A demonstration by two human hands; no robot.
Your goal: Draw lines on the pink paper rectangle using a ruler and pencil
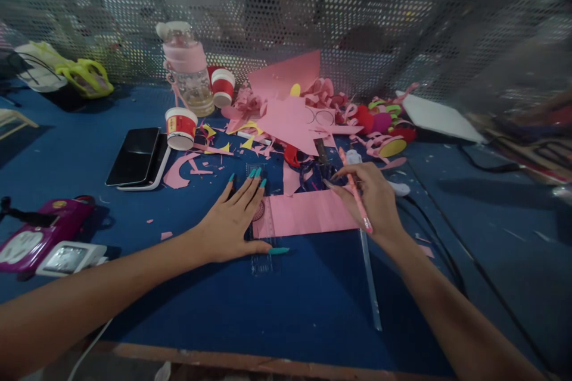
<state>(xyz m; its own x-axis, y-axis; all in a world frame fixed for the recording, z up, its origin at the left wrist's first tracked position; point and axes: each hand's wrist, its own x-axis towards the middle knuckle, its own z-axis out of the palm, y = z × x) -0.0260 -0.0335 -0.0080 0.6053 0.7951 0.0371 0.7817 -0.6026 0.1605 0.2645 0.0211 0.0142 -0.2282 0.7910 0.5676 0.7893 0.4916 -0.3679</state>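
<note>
My left hand (232, 217) lies flat with its fingers spread, pressing on a clear plastic ruler (264, 265). The ruler crosses the left end of a pink paper strip (313, 213) on the blue table. A pencil (355, 190) with a pink-orange pattern is gripped in my right hand (373, 199), above the strip's right end. Its eraser end points toward me, and its other end points away. Just beyond the strip lie dark-handled scissors (322, 155), partly covered by pink paper. A glue stick (370, 286) runs toward me from under my right hand.
Pink paper sheets (290, 119) and scraps pile up at the back, before a perforated metal screen (277, 6). Two paper cups (181, 131) stand near a pink-lidded bottle (190, 77). On the left are a phone (134, 156) and a purple toy scooter (38, 229). A cable (440, 238) curves at right.
</note>
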